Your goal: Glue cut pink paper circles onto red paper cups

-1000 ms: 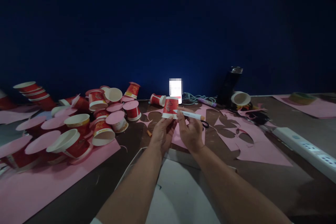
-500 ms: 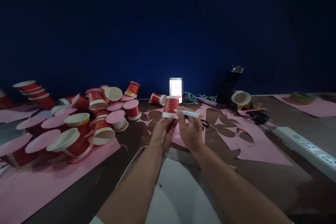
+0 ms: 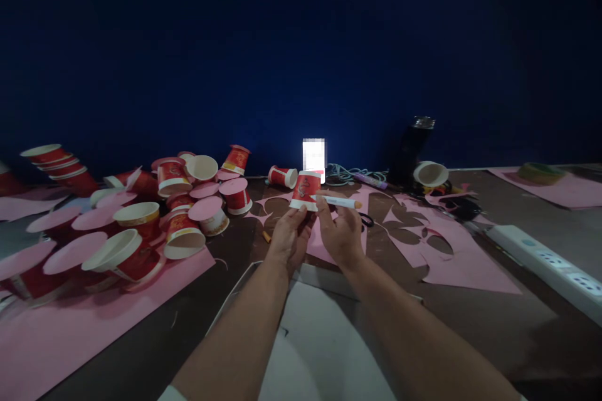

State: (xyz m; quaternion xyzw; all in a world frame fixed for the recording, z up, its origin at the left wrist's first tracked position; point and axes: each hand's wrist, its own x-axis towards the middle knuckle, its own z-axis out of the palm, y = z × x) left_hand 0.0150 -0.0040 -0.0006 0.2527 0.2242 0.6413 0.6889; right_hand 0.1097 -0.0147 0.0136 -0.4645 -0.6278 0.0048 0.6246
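In the head view my left hand [image 3: 290,235] is closed on a red paper cup [image 3: 306,189], held upside down by its white rim. My right hand [image 3: 342,232] grips a white marker [image 3: 339,202] with an orange end pointing right; the marker's left end is by the cup's side. Whether its tip touches the cup I cannot tell. Both hands are above the dark table, side by side. Behind the cup stands a phone [image 3: 314,153] with a lit screen.
Many red cups, several with pink paper discs [image 3: 75,252], crowd the left on pink paper [image 3: 94,344]. Pink sheets with cut-out holes [image 3: 470,263], a power strip [image 3: 550,263], a dark bottle [image 3: 414,147] and a tape roll [image 3: 540,173] are right. An open white box [image 3: 324,338] lies below my forearms.
The view has shifted very slightly. My hands keep hold of the cup and the marker in nearly the same place; the cup looks a little more tilted.
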